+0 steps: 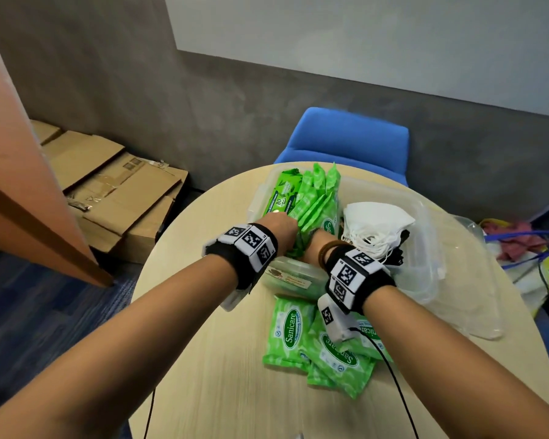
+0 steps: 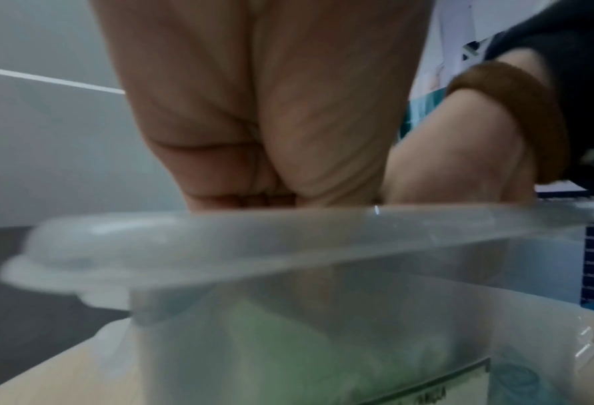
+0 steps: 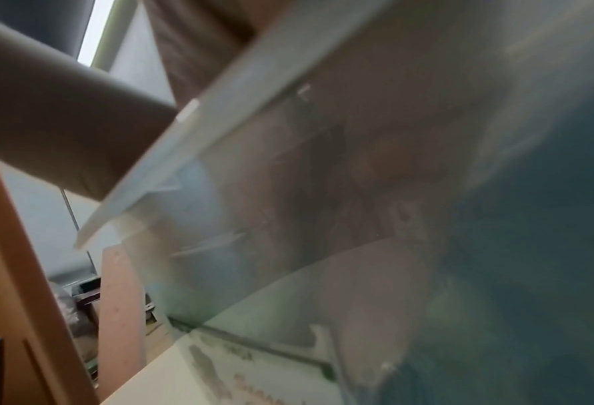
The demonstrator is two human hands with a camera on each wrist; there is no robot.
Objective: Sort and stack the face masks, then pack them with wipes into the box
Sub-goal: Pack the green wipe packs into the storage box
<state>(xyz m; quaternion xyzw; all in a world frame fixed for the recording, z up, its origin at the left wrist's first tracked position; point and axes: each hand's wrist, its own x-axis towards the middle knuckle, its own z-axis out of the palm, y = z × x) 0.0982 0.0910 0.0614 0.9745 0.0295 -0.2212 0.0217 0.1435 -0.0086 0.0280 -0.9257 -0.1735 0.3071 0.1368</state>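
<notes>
Both hands, left and right, inside box among upright wipe packs, long axes vertical; grips cannot be told.

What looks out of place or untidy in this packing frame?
Several green wipe packs lie in a loose overlapping heap on the table, outside the clear box. White masks inside sit in a ragged pile, ear loops spilling. Nothing looks damaged.

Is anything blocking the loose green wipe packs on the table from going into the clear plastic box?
Yes. Both hands, left and right, plus upright green wipe packs fill the clear plastic box's near-left part; the loose green wipe packs lie just outside it.
</notes>
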